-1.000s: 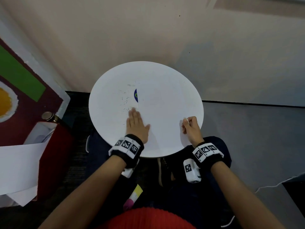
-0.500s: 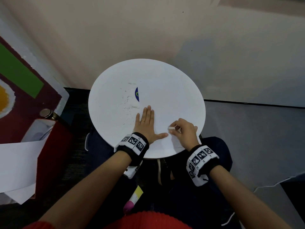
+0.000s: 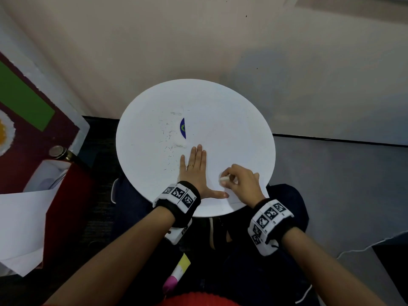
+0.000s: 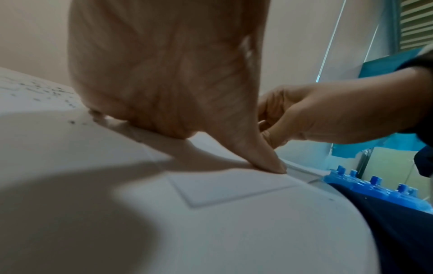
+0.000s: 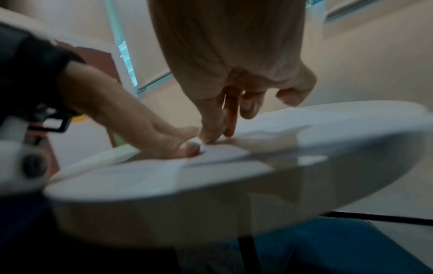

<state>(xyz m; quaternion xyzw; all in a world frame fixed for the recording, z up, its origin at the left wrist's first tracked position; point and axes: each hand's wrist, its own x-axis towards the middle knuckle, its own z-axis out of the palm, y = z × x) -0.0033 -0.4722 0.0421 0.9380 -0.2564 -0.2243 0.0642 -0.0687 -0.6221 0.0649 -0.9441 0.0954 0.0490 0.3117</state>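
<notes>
A round white table (image 3: 141, 173) carries a white paper sheet (image 3: 223, 133) that half covers a blue round mark (image 3: 183, 128). My left hand (image 3: 196, 171) lies flat on the sheet with fingers straight and the thumb (image 4: 269, 161) spread out, pressing the paper (image 4: 229, 187) near its corner. Just right of that thumb, my right hand (image 3: 230, 181) pinches a small white eraser (image 3: 224, 179) against the sheet. In the right wrist view the eraser (image 5: 198, 141) touches the paper beside the left thumb. Dark eraser crumbs (image 3: 170, 138) are scattered left of the sheet.
A pale wall stands right behind the table. At left are a dark red board (image 3: 33, 133), a metal knob (image 3: 57, 151) and loose white sheets (image 3: 19, 217). A pink and yellow object (image 3: 176, 274) lies on my lap. A thin white cable (image 3: 375, 241) crosses the grey floor at right.
My left hand slid right along the sheet and spread its thumb. My right hand moved left from the table's right edge to beside that thumb, with the eraser now showing.
</notes>
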